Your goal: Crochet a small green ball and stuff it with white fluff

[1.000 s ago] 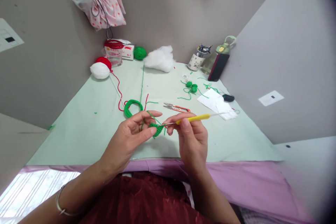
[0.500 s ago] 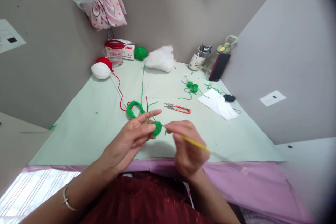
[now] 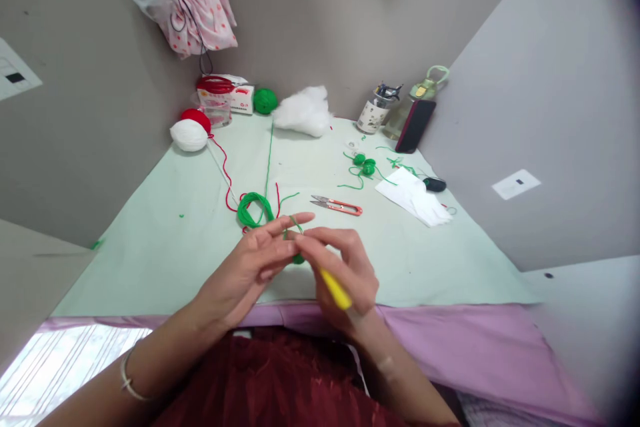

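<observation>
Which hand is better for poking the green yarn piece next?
Probably the right hand: it holds the yellow-handled tool close by. The left hand pinches the green yarn piece.

Yellow hook handle [image 3: 336, 289], green crochet piece [image 3: 299, 258], orange-handled snips [image 3: 336, 203], pink red-dotted cloth [image 3: 207, 13].

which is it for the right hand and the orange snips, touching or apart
Apart: the head view shows a strip of pale tabletop between the right hand and the orange snips.
</observation>
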Tool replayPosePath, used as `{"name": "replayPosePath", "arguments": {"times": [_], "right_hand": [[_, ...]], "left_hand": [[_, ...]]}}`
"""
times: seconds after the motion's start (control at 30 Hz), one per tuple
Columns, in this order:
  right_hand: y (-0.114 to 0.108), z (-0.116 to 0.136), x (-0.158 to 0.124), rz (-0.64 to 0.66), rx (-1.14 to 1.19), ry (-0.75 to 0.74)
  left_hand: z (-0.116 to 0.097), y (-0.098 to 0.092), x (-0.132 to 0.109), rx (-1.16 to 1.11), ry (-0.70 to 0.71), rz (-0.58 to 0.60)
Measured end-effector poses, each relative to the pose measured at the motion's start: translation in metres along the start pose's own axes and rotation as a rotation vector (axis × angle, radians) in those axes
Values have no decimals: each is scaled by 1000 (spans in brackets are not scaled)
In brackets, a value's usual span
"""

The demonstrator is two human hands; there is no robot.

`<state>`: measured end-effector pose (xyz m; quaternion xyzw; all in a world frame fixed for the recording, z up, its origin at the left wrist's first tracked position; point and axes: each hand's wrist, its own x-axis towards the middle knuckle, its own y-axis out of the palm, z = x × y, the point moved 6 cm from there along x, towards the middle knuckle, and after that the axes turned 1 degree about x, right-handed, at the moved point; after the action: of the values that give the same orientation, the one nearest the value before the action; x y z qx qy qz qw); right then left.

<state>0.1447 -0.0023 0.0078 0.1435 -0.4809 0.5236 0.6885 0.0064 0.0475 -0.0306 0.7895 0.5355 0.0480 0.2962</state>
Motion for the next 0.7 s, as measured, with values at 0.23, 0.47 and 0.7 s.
{"name": "replayPosePath", "arguments": {"times": [0.23, 0.47, 0.7], "right_hand": [[0, -27, 11, -93, 523, 440], [9, -31, 6, -44, 583, 508], [9, -26, 6, -37, 620, 461]], "left_hand": [[-8, -3, -1, 27, 45, 18], [-9, -2, -7, 165, 120, -5], [-5, 1, -4, 72, 80, 16]]}}
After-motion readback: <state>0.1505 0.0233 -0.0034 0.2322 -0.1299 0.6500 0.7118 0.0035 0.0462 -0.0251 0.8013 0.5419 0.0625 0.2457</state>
